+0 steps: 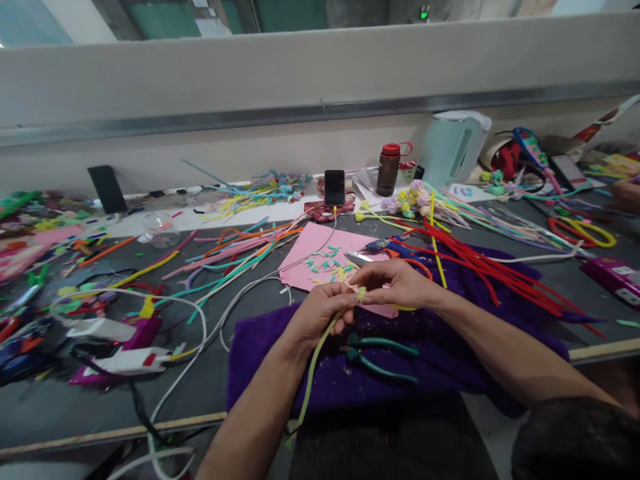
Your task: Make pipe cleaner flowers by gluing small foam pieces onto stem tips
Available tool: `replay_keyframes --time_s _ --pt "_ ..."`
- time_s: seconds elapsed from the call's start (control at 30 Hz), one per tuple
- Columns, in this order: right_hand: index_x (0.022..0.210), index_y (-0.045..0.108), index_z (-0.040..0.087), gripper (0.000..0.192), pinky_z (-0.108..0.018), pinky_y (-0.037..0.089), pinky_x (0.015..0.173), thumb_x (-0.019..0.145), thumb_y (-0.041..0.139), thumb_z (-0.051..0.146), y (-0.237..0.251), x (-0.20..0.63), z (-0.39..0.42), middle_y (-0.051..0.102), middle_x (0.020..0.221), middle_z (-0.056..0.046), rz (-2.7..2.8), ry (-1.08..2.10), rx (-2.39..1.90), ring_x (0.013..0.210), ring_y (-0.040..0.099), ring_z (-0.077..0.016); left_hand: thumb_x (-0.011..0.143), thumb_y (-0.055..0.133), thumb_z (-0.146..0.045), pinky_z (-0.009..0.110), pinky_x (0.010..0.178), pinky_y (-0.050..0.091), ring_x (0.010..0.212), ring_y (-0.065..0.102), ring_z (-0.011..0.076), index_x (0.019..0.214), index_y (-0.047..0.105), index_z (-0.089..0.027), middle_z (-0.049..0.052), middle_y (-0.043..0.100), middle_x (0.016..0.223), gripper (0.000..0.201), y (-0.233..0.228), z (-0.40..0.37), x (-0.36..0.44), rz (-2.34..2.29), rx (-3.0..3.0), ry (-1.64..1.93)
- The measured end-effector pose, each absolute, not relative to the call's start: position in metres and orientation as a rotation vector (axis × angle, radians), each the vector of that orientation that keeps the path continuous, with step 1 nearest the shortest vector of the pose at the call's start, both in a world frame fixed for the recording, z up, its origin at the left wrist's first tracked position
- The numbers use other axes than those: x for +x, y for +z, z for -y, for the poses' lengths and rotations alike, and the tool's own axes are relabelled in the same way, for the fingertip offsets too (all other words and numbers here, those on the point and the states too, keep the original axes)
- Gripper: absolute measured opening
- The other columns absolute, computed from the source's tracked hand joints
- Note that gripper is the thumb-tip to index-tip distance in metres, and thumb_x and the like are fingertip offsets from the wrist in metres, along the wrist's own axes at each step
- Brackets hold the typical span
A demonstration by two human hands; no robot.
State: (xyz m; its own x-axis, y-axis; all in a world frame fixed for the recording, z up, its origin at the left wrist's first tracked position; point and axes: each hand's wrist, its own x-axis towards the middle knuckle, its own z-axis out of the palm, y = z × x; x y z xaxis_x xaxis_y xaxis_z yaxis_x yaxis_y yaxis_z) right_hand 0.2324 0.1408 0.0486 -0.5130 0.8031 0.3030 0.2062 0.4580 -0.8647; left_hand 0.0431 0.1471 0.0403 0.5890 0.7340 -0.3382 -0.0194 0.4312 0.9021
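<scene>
My left hand [327, 308] pinches a pale yellow-green pipe cleaner [314, 367], whose tail hangs down past the table edge. At its upper end is a small fuzzy yellow piece [361, 293], held between the fingertips of both hands. My right hand [393, 283] is closed on this piece from the right. Below the hands, green-handled pliers [385, 343] lie on a purple cloth [265, 347]. Just beyond the fingers sits a pink sheet [300, 250] scattered with short cut bits [327, 260]. A pointed metal blade [357, 257] shows beside my right hand.
Red pipe cleaners [480, 263] lie to the right, mixed-colour ones [240, 250] to the left. A phone [335, 188], a bottle [388, 170] and a kettle [453, 150] stand along the back. White cables [205, 333] cross the left side. Another person's hand [627, 193] shows at far right.
</scene>
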Motion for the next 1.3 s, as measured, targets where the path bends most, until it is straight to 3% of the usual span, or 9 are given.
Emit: replay_keyframes --time_s 0.07,0.27,0.6,0.97,1.2,1.3 --pt "0.103 0.061 0.017 0.033 -0.023 0.048 0.062 0.072 0.066 0.028 0.048 0.232 -0.141 0.065 0.084 -0.002 1.953 1.054 -0.825 0.073 0.059 -0.0114 0.068 0.062 -0.023 0.012 0.027 0.021 0.025 0.040 0.0032 0.064 0.052 -0.013 -0.003 0.055 0.043 0.015 0.040 -0.148 0.043 -0.793 1.007 0.532" --pt "0.084 0.065 0.014 0.017 -0.022 0.048 0.061 0.073 0.065 0.028 0.051 0.233 -0.141 0.065 0.074 -0.001 1.994 1.028 -0.827 0.067 0.058 -0.0104 0.067 0.063 -0.023 0.012 0.026 0.021 0.024 0.038 0.0029 0.060 0.052 -0.013 -0.003 0.054 0.041 0.017 0.041 -0.147 0.045 -0.771 0.981 0.533" --pt "0.083 0.063 0.013 0.021 -0.022 0.047 0.056 0.072 0.065 0.031 0.048 0.234 -0.143 0.062 0.067 0.000 1.864 1.221 -0.857 0.059 0.056 -0.0089 0.070 0.062 -0.038 0.013 0.028 0.031 0.032 0.050 0.0067 0.068 0.057 -0.011 0.003 0.062 0.052 0.028 0.036 -0.150 0.045 -0.764 1.044 0.504" --pt "0.081 0.063 0.013 0.019 -0.021 0.047 0.055 0.073 0.065 0.030 0.048 0.231 -0.140 0.061 0.067 0.000 1.868 1.244 -0.811 0.059 0.056 -0.0084 0.069 0.065 -0.029 0.013 0.027 0.028 0.028 0.045 0.0045 0.066 0.055 -0.012 -0.001 0.059 0.047 0.020 0.039 -0.147 0.044 -0.781 1.036 0.512" --pt "0.108 0.059 0.016 0.035 -0.018 0.045 0.046 0.077 0.061 0.031 0.052 0.245 -0.148 0.064 0.074 -0.001 1.711 1.327 -0.888 0.056 0.059 -0.0084 0.069 0.065 -0.029 0.012 0.027 0.022 0.025 0.041 0.0030 0.066 0.053 -0.013 -0.003 0.059 0.046 0.021 0.042 -0.147 0.043 -0.797 1.003 0.568" --pt "0.101 0.062 0.014 0.031 -0.018 0.044 0.046 0.076 0.061 0.032 0.053 0.250 -0.152 0.065 0.075 -0.003 1.664 1.303 -0.940 0.055 0.060 -0.0089 0.069 0.065 -0.029 0.012 0.027 0.023 0.025 0.041 0.0028 0.067 0.053 -0.013 -0.002 0.059 0.047 0.020 0.044 -0.146 0.043 -0.794 0.978 0.605"
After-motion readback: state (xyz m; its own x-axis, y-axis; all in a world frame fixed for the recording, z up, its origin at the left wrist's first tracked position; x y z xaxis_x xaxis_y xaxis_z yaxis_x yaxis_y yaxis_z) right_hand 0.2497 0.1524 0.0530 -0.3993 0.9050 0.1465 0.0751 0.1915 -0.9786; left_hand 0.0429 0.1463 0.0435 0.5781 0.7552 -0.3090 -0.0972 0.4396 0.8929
